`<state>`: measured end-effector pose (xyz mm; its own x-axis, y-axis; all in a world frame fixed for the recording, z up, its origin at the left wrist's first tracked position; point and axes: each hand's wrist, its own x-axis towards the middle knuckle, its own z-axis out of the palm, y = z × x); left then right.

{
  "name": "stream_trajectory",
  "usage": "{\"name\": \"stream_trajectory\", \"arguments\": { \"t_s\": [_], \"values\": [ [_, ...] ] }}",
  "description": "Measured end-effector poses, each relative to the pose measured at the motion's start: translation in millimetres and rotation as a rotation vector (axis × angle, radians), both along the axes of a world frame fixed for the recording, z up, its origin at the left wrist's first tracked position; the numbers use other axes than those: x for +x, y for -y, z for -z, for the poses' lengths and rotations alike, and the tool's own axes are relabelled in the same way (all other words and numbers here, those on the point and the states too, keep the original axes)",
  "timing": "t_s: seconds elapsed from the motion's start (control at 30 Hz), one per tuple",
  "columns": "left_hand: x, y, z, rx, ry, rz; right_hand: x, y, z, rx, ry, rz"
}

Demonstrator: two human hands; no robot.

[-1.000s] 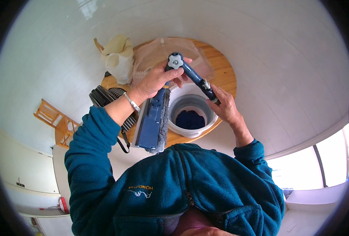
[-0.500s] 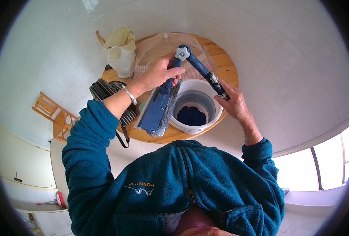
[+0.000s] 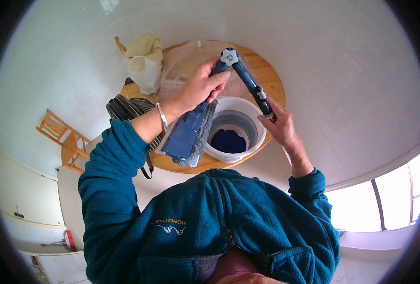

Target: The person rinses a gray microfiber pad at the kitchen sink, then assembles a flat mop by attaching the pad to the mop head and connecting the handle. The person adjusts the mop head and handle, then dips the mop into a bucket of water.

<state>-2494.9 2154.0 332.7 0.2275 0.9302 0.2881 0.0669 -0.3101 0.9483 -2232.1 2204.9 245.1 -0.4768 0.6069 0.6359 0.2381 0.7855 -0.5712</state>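
Note:
A window squeegee (image 3: pixel 187 135) with a blue head, a grey fluffy pad and a pale blade edge hangs over the near side of the table. Its blue pole bends sharply at a joint with a white star-shaped knob (image 3: pixel 229 57). My left hand (image 3: pixel 201 87) is closed round the pole section just above the head, a bracelet on that wrist. The dark handle section slants down to the right, and my right hand (image 3: pixel 282 125) is closed on its end. Beneath and between them stands a white bucket (image 3: pixel 240 102) with dark blue cloth-like material (image 3: pixel 228 141) at its bottom.
Everything stands on a round wooden table (image 3: pixel 271 78). A cream bag (image 3: pixel 146 71) is at the back left, a pink mesh cover (image 3: pixel 184 57) behind the bucket. A black-and-white striped bag (image 3: pixel 124 108) lies by my left forearm. Further left is a wooden chair (image 3: pixel 68 139).
The knobbed joint has moved up and to the right, with my left hand following. The squeegee head has swung slightly right and turned. My right hand has barely shifted.

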Motion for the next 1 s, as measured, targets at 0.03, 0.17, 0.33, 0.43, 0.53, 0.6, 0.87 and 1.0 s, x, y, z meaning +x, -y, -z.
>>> {"name": "stream_trajectory", "arguments": {
  "t_s": [0.03, 0.17, 0.33, 0.43, 0.53, 0.6, 0.87, 1.0],
  "values": [
    [1, -2, 0, 0.023, 0.0, -0.014, -1, 0, 0, -0.007, -0.008, 0.018],
    [-1, -4, 3, -0.021, 0.026, 0.01, 1, 2, 2, -0.1, 0.091, 0.068],
    [2, -5, 3, -0.167, 0.265, 0.128, 3, -7, 4, -0.246, 0.15, 0.037],
    [-3, -5, -2, -0.253, 0.273, 0.236, -5, -10, 10, -0.296, 0.181, 0.02],
    [-5, -7, -4, -0.27, 0.269, 0.248, -10, -8, 15, -0.324, 0.162, -0.002],
    [-5, -5, -3, -0.253, 0.25, 0.221, -13, -7, 17, -0.249, 0.143, -0.039],
    [-8, 3, 6, -0.227, 0.245, 0.15, -14, 1, 21, -0.215, 0.13, -0.074],
    [-12, 5, 8, -0.237, 0.23, 0.162, -14, 7, 17, -0.239, 0.16, -0.054]
  ]
}}
